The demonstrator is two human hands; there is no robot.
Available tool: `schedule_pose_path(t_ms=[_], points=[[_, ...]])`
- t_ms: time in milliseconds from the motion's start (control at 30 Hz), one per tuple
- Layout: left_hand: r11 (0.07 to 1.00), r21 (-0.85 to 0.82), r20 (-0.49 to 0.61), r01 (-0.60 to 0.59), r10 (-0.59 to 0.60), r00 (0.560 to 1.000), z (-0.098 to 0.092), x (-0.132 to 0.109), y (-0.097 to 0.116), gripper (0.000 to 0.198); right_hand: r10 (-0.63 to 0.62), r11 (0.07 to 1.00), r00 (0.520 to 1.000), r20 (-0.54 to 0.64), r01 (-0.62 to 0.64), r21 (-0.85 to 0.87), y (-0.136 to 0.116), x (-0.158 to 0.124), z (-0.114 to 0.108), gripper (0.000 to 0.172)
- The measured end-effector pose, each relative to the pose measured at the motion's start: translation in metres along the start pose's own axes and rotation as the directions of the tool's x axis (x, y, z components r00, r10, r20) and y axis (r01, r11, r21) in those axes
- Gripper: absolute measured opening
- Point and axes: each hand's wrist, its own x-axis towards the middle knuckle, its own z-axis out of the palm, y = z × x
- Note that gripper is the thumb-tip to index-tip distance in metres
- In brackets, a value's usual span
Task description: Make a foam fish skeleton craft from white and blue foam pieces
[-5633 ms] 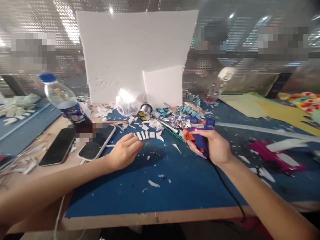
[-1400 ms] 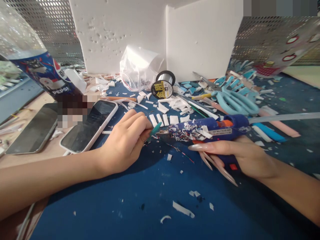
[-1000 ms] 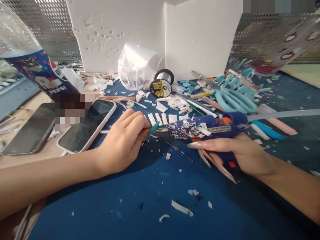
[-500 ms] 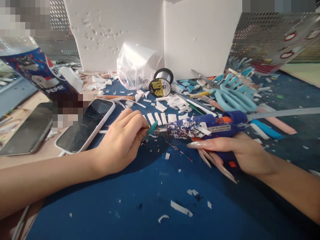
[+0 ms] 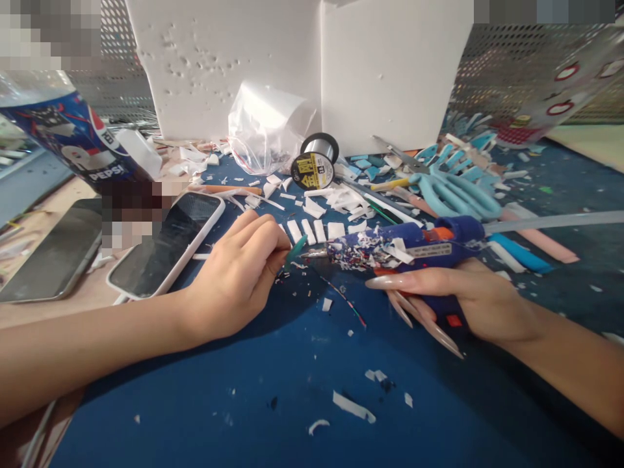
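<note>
The left hand pinches a pointed teal piece, which juts from its grip just beside the metal nozzle of a blue plastic glue gun; the right hand clasps that gun.

Spool on tabletop as reference: plastic bag just left of it; bottle farther left; scissors right; glue gun front-right; board behind.

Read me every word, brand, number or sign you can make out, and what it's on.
"PEPSI", on the bottle; other marks unclear.
"HOT MELT GLUE GUN", on the glue gun; its second line is too small.
"金", on the spool; the next character and number are blurred.
</note>
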Motion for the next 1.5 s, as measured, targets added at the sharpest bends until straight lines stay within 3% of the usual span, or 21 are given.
schedule_pose_path(t_ms=[500, 1033, 1333, 1500], points=[[1.000, 0.001, 0.010, 0.016, -0.016, 1.000, -0.0009, -0.0005, 0.0004, 0.017, -0.034, 0.999, 0.999, 0.002, 0.034, -0.023, 0.0001, 0.0015, 0.0005, 0.036], [1.000, 0.002, 0.002, 0.008, -0.008, 1.000, -0.0003, -0.0007, 0.0000, 0.017, 0.036, 0.999, 0.999, -0.001, -0.036, 0.041, 0.0040, 0.0009, -0.0023, 0.033], [1.000, 0.006, 0.001, 0.016, -0.016, 1.000, -0.0006, -0.0010, 0.0008, 0.017, -0.041, 0.999, 0.999, 0.024, 0.041, 0.017, 0.0007, 0.0010, -0.0001, 0.037], [1.000, 0.014, 0.010, 0.020, -0.020, 1.000, -0.0002, -0.0011, 0.0004, 0.017, -0.021, 0.999, 1.000, -0.013, 0.021, 0.027, 0.0011, 0.0011, -0.0004, 0.036]])
